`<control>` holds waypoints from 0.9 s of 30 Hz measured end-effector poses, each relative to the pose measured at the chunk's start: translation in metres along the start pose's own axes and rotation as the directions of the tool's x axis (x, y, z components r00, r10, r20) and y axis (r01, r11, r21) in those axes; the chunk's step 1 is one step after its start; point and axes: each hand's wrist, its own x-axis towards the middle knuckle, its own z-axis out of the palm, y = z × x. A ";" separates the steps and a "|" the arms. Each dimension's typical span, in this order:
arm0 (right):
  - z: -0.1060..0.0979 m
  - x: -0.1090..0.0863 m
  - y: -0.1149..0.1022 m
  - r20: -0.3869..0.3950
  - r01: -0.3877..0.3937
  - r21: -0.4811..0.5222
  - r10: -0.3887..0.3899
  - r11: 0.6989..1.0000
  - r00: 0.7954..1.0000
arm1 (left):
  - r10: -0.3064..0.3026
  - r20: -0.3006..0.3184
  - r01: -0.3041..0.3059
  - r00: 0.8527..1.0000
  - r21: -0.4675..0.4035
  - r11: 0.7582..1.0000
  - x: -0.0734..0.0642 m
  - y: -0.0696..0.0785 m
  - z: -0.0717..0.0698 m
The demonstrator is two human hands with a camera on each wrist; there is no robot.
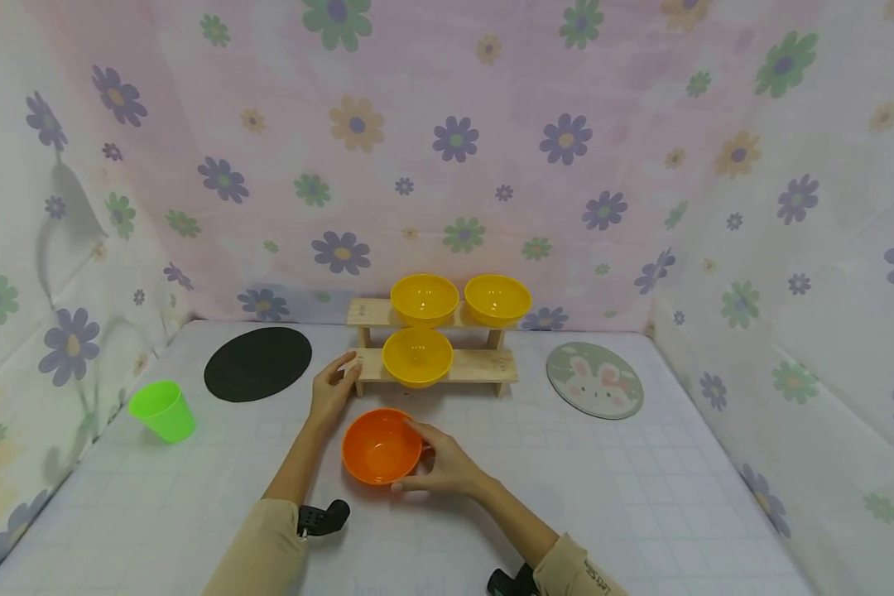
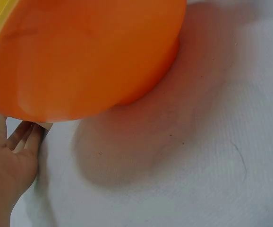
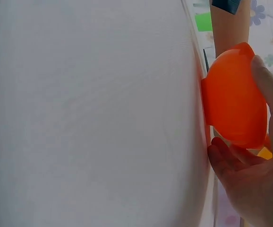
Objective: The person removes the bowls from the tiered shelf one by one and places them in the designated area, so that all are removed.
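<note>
An orange bowl (image 1: 376, 451) sits upright on the white table in front of a two-step wooden stand (image 1: 477, 364). My right hand (image 1: 447, 468) holds the bowl by its right side, thumb at the near rim and fingers toward the far side. In the right wrist view the thumb lies along the rim of the bowl (image 3: 235, 99). My left hand (image 1: 333, 389) grips the left end of the stand's lower step. In the left wrist view the orange bowl (image 2: 89, 56) hides part of the left hand (image 2: 13, 161).
Two yellow bowls (image 1: 425, 302) (image 1: 497, 302) stand on the upper step, a third yellow bowl (image 1: 417, 358) on the lower. A black round mat (image 1: 258, 364) and a green cup (image 1: 164, 411) lie left; a rabbit-print mat (image 1: 594, 381) lies right. Flowered cloth (image 1: 454, 223) encloses the table.
</note>
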 end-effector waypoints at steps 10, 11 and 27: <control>-0.024 0.001 -0.001 -0.244 0.009 0.008 -0.007 1.000 0.970 | -0.070 -0.010 0.070 0.998 -0.004 0.998 0.002 0.002 0.001; -0.028 0.001 -0.001 -0.278 0.002 0.001 -0.002 1.000 0.961 | -0.067 -0.013 0.067 0.998 0.000 0.998 0.002 0.002 0.001; -0.074 0.033 0.012 -0.366 -0.033 0.037 0.044 0.999 0.930 | -0.044 0.011 0.044 0.999 -0.002 0.999 -0.014 0.034 -0.002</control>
